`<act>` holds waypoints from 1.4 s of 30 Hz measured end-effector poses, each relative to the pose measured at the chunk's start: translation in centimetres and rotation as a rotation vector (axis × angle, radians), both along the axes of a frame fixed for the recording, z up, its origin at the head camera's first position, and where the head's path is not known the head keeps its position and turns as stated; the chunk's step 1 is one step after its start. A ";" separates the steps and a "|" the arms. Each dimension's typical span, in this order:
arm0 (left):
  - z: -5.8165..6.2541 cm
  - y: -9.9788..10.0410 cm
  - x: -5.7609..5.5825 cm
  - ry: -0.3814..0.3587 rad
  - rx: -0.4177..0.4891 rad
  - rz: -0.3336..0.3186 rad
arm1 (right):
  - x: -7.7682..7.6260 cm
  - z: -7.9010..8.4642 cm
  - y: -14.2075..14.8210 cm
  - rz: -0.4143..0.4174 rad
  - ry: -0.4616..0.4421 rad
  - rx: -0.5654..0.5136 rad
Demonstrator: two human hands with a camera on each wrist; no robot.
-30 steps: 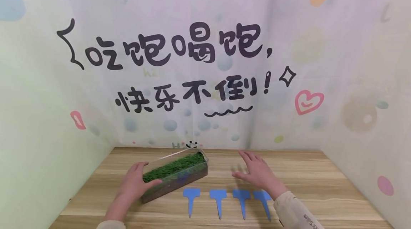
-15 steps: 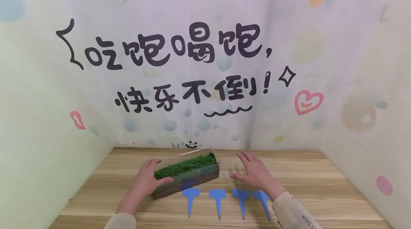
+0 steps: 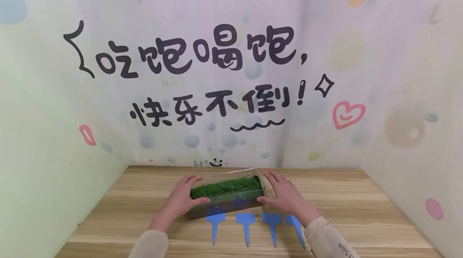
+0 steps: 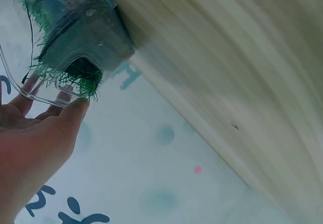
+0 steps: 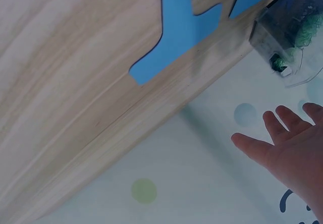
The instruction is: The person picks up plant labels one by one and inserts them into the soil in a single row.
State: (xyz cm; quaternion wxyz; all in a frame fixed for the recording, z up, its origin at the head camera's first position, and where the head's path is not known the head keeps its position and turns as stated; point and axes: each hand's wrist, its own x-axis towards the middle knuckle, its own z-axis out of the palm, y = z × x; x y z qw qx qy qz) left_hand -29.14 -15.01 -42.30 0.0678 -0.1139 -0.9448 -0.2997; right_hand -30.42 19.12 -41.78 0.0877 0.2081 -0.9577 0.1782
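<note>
A clear plastic box (image 3: 249, 200) with green artificial grass (image 3: 228, 187) over a dark base layer lies at a slant over the table. My left hand (image 3: 181, 197) grips its left end, thumb along the near wall and fingers at the far wall. The left wrist view shows that hand (image 4: 40, 138) at the clear rim beside the grass. At the box's right end, my right hand (image 3: 287, 195) is spread with thumb and fingers apart. In the right wrist view this hand (image 5: 292, 143) has extended fingers just short of the box (image 5: 275, 32).
Several blue T-shaped plant labels (image 3: 246, 220) lie in a row in front of the box, points toward me. The wooden table (image 3: 361, 205) ends at a printed cloth wall (image 3: 217, 1) behind, with cloth panels on both sides.
My left hand has slid the box rightward, until its right end reaches my right hand. The right hand has stayed nearly in place, and the blue labels have not moved.
</note>
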 end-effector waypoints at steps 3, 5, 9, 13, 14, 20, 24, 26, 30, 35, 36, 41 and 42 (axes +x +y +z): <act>0.0 0.7 -0.4 0.002 0.010 -0.025 | 0.0 0.1 0.0 -0.001 -0.007 0.001; -0.1 1.1 -0.6 0.007 0.014 -0.048 | 0.1 0.1 -0.1 -0.003 -0.014 0.004; -0.2 1.6 -1.1 0.004 0.023 -0.093 | 0.2 0.2 -0.1 -0.014 -0.041 0.005; -0.5 1.9 -1.7 -0.009 0.038 -0.125 | 0.2 0.3 -0.1 -0.013 -0.056 0.006; -0.6 1.9 -1.8 -0.009 0.038 -0.132 | 0.2 0.2 -0.1 -0.013 -0.061 0.008; -0.5 2.1 -2.2 -0.001 0.026 -0.161 | 0.0 0.1 0.2 -0.024 -0.072 0.009; -0.4 2.2 -2.3 0.001 0.025 -0.179 | 0.0 0.2 0.6 -0.040 -0.078 0.008; -0.4 2.3 -2.3 0.005 0.026 -0.198 | 0.1 0.3 0.7 -0.053 -0.095 -0.001; -0.5 2.5 -2.5 0.005 0.029 -0.230 | 0.3 0.6 1.1 -0.071 -0.125 -0.013; -0.6 2.7 -2.7 -0.005 0.039 -0.228 | 0.4 0.9 1.2 -0.081 -0.128 -0.006; -0.6 2.8 -2.7 -0.009 0.044 -0.223 | 0.4 0.9 1.2 -0.084 -0.128 -0.005; -0.6 2.9 -2.4 -0.025 0.043 -0.189 | 0.3 0.9 1.1 -0.095 -0.144 -0.003; -0.6 2.9 -2.3 -0.032 0.052 -0.181 | 0.3 1.0 1.1 -0.096 -0.154 -0.007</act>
